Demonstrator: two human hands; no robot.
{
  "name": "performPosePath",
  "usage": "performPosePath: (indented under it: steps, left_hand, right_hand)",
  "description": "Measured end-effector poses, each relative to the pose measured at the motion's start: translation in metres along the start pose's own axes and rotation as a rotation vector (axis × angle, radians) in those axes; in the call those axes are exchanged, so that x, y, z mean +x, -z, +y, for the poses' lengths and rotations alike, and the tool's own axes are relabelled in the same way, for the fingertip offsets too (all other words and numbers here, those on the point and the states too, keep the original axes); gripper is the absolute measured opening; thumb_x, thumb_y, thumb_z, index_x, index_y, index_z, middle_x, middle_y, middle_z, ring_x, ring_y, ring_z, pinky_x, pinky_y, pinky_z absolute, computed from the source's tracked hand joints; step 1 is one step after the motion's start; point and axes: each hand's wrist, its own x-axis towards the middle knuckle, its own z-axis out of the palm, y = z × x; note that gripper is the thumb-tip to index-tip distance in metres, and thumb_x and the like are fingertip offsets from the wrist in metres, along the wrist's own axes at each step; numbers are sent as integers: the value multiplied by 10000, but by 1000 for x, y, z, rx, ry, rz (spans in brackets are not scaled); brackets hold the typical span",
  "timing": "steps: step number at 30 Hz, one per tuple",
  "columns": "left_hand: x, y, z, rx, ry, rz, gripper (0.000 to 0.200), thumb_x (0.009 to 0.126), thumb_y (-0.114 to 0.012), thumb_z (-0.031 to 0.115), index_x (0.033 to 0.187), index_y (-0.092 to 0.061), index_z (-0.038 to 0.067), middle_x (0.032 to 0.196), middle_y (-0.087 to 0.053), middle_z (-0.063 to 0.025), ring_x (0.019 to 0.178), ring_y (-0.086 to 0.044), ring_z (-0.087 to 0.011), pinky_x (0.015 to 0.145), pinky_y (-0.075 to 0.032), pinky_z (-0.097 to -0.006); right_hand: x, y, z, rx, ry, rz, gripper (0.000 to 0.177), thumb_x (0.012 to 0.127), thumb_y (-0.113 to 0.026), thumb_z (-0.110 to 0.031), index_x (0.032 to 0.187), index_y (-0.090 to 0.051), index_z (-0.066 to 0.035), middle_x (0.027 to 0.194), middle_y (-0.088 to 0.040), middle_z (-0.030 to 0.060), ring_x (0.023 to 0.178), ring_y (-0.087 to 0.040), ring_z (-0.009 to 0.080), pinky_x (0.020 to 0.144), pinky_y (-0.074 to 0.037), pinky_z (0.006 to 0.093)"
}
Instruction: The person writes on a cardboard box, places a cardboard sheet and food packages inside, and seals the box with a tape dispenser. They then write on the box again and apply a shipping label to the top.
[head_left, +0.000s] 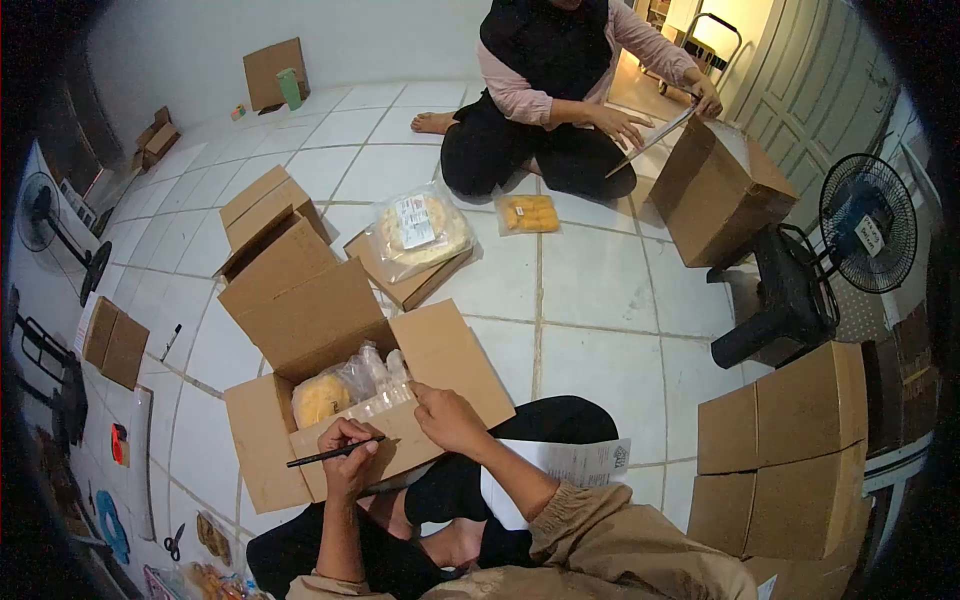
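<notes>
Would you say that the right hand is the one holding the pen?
No, the left hand holds the pen, while the right hand is at the edge of the open box.

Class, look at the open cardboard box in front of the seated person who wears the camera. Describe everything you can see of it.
The cardboard box is plain brown, standing open on the tiled floor, its flaps folded outwards. Inside are a yellow item in clear plastic and some clear-wrapped pieces. The right hand touches it near one corner; the left hand, holding a black pen, is over the near flap. Its underside is hidden.
</notes>
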Motion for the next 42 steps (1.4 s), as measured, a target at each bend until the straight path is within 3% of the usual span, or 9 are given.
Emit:
performPosePath:
  steps: [3, 5, 10, 15, 17, 23, 24, 26, 42]
  left_hand:
    - [-1, -2, 1, 127, 28, 80, 193, 691, -686, 49, 749, -503, 29, 737, -576, -64, 579, -476, -83, 509, -374, -204]
    - [-1, 9, -8, 372, -102, 89, 215, 694, -704, 68, 765, -505, 28, 744, -585, -63, 593, -501, -81, 516, -393, -205]
    - [-4, 6, 10, 335, 186, 167, 196, 718, -691, 19, 780, -506, 19, 728, -577, -46, 603, -509, -75, 559, -420, -209]
    - [-3, 7, -4, 375, -106, 180, 169, 716, -663, -26, 731, -500, 17, 704, -566, -47, 619, -513, -77, 557, -419, -218]
    - [-6, -1, -6, 387, -152, 182, 159, 711, -645, -39, 706, -494, 10, 695, -564, -57, 619, -512, -83, 554, -420, -220]
    - [-6, -17, -7, 551, -186, 140, 121, 712, -633, -17, 673, -518, -10, 649, -569, -66, 580, -517, -83, 522, -419, -223]
    - [-4, -17, -9, 542, -212, 160, 111, 714, -642, 7, 676, -539, -5, 620, -569, -58, 554, -515, -82, 505, -420, -228]
    - [4, -16, -12, 593, -215, 178, 113, 714, -646, 13, 672, -543, -3, 613, -568, -55, 548, -516, -84, 509, -424, -229]
    - [7, -20, -14, 793, -226, 132, 126, 719, -672, 64, 687, -570, -2, 601, -581, -80, 531, -556, -114, 501, -441, -240]
  right_hand:
    - [2, -3, 6, 0, -44, -30, 364, 810, -475, -158, 1134, -530, -1, 876, -609, 264, 835, -588, 425, 788, -450, 499]
    - [2, -2, 6, -24, -102, -73, 335, 818, -486, -172, 1100, -539, 0, 866, -609, 255, 845, -583, 427, 791, -453, 490]
    - [8, -12, 24, 195, -36, -14, 301, 816, -490, -161, 1075, -558, -23, 859, -611, 234, 840, -594, 399, 749, -457, 460]
    - [14, -15, 31, 345, -78, -35, 305, 820, -493, -148, 1087, -559, -16, 811, -620, 217, 796, -606, 377, 712, -464, 429]
    - [13, -6, 25, 367, -169, -176, 323, 891, -426, -25, 1190, -484, 81, 923, -633, 111, 807, -580, 120, 729, -460, 242]
    - [10, -5, 23, 380, -88, -152, 315, 890, -443, -43, 1179, -495, 74, 868, -628, 81, 743, -562, 88, 655, -449, 224]
    - [9, -5, 21, 381, -90, -152, 315, 890, -443, -43, 1179, -495, 74, 868, -628, 81, 743, -562, 88, 655, -449, 224]
    - [9, -6, 19, 360, -156, -87, 300, 835, -512, -138, 1095, -564, 3, 849, -637, 213, 800, -627, 338, 710, -470, 382]
    - [9, -10, 21, 291, -202, -84, 345, 841, -517, -152, 1159, -549, -21, 892, -639, 207, 856, -615, 350, 769, -470, 402]
